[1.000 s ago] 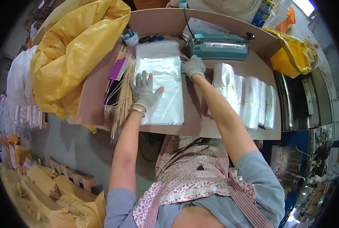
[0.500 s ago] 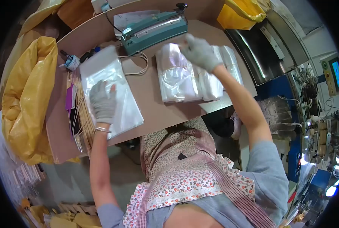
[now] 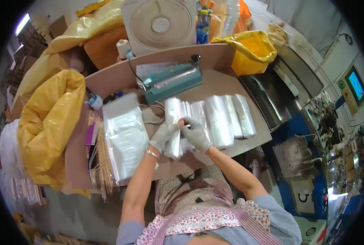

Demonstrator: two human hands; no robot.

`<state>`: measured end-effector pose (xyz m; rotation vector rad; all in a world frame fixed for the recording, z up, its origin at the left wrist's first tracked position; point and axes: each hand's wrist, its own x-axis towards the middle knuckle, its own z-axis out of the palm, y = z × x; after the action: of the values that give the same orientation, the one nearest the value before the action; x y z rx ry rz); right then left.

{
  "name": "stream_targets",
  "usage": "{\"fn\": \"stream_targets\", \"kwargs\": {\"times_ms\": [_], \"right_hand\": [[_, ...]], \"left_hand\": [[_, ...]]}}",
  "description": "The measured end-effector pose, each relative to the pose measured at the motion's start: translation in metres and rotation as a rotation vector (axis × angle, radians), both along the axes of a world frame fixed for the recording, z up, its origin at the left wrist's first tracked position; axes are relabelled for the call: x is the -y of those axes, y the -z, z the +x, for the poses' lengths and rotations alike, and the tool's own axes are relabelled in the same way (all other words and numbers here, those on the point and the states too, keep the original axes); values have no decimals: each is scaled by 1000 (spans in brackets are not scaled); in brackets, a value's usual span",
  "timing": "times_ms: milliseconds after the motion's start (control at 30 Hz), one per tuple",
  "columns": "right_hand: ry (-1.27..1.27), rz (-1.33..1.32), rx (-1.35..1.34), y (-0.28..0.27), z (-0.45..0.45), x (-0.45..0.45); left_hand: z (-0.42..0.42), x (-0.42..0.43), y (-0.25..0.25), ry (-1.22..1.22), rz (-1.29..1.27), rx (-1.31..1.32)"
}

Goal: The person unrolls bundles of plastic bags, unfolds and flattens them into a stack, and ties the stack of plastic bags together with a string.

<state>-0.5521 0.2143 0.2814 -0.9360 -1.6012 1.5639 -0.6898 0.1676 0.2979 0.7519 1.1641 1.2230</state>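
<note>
Broadly, a brown desk (image 3: 220, 83) carries the lot. Landmark: the long teal machine (image 3: 174, 83) towards its back. Bulky yellow sack (image 3: 49, 134) well to the left of the machine. Flat stack of clear bags (image 3: 127, 143) on the machine's near side, offset left, lying level. Row of clear rolls (image 3: 219, 122) also on the near side, offset right, packed side by side.

Leftmost roll (image 3: 172, 109): directly on the near side of the machine, apart from it, long axis running towards the wearer. Both gloved hands at its middle: left hand (image 3: 164, 136) from the left flank, right hand (image 3: 197, 138) from the right.

Handling, by judgement: light, soft across the width, a little stiffer lengthwise from the rolled layers. Shiny film, likely slippery, layers apt to slide or fan out if squeezed at one end. Hardly fragile, though it would crease. Best hold: round the middle, both flanks, light pressure.

Fingers: bent on both hands, tips meeting over the roll's middle. Whether they grasp film or merely touch it, cannot tell; slight blur, tips overlapping.
</note>
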Motion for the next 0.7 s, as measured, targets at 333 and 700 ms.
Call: {"fn": "stream_targets", "kwargs": {"times_ms": [333, 700], "right_hand": [[-321, 352, 177, -55, -20, 31], [478, 485, -83, -141, 70, -141]], "left_hand": [[-17, 98, -9, -60, -20, 350], [-10, 166, -35, 159, -62, 731]]}}
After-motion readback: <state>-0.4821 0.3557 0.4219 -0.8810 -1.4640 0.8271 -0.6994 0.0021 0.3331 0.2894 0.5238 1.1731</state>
